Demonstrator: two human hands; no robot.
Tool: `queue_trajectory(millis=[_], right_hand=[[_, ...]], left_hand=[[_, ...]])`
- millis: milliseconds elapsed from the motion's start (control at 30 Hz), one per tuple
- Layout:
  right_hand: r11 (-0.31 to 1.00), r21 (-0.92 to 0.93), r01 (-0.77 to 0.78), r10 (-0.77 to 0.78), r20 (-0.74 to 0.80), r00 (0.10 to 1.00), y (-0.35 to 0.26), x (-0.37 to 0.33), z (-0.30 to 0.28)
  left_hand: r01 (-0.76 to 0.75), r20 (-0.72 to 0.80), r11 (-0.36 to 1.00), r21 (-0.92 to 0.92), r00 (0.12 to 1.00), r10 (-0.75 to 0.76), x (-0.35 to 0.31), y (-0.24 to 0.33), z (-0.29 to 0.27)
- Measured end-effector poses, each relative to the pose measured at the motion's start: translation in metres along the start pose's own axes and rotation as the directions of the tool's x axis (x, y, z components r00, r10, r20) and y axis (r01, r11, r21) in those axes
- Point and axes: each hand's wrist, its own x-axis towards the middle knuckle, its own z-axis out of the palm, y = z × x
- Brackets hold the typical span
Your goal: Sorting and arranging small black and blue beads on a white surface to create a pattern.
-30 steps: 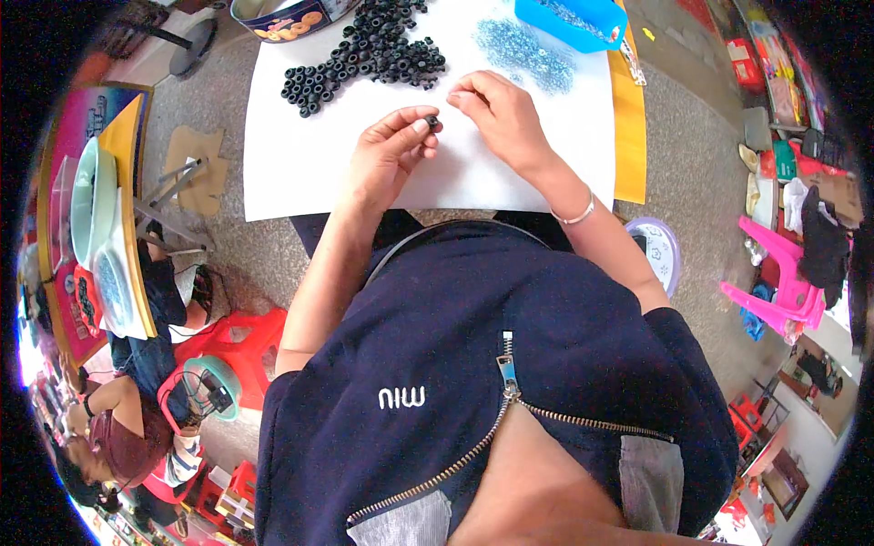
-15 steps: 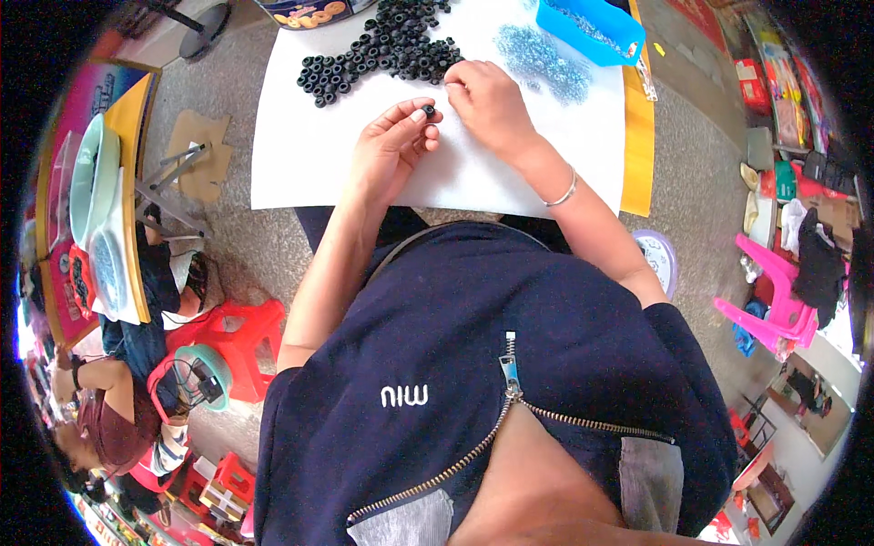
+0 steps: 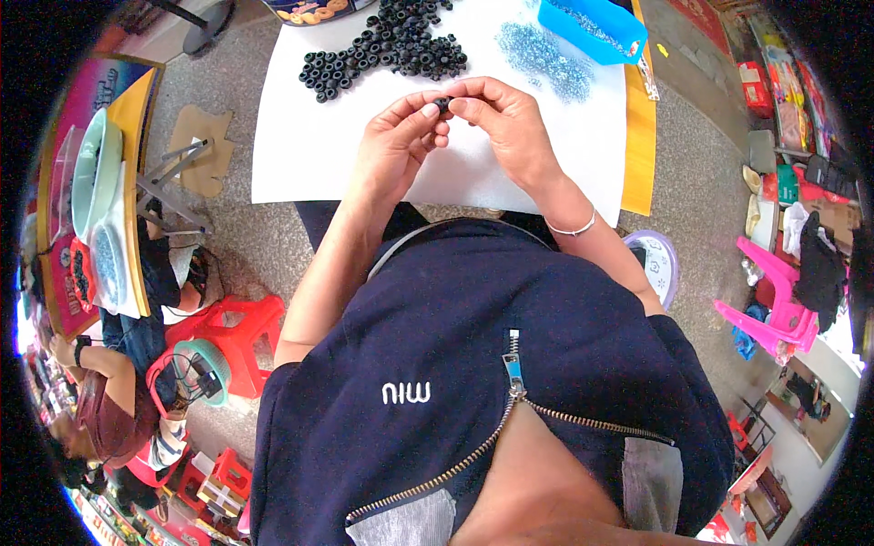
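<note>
A small round black part, bored through like a ring, is pinched between the thumb and fingers of my left hand. My right hand meets it there, thumb and forefinger closed at the part's right side. Whatever else those right fingertips hold is too small or hidden to name. Both hands are just above the near half of a white sheet. Beyond them lies a heap of similar black parts. Small clear-bluish pieces are spread on the sheet to the right.
At the sheet's far right stands a blue tray with more clear pieces. A round tin sits at the far edge. Left on the floor is a red stool, near a seated person. A pink stool lies to the right.
My right hand has come from beside the black heap to my left hand, and its fingertips now meet the black part. My left hand has shifted slightly right.
</note>
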Motion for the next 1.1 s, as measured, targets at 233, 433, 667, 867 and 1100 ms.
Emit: queue_trajectory(millis=[233, 433, 667, 867, 1100], right_hand=[[0.927, -0.327, 0.184, -0.189, 0.016, 0.982, -0.012, -0.01, 0.0], [0.628, -0.581, 0.519, -0.542, 0.152, 0.826, -0.01, -0.007, 0.0], [0.473, -0.631, 0.616, -0.59, 0.292, 0.752, 0.002, -0.004, -0.006], [0.615, -0.617, 0.491, -0.469, 0.214, 0.857, 0.001, -0.01, -0.008], [0.833, -0.471, 0.291, -0.252, 0.145, 0.957, -0.002, -0.015, -0.009]], left_hand=[[-0.006, -0.009, 0.998, 0.062, 1.0, 0.006, -0.005, 0.006, 0.01], [0.093, 0.025, 0.996, 0.013, 0.995, -0.093, -0.004, 0.01, 0.003], [0.124, -0.021, 0.981, 0.146, 0.992, -0.123, -0.002, 0.009, -0.002], [0.128, -0.029, 0.928, 0.351, 0.992, -0.126, -0.007, 0.011, 0.009], [0.169, 0.029, 0.908, 0.383, 0.98, -0.195, -0.005, 0.011, 0.005]])
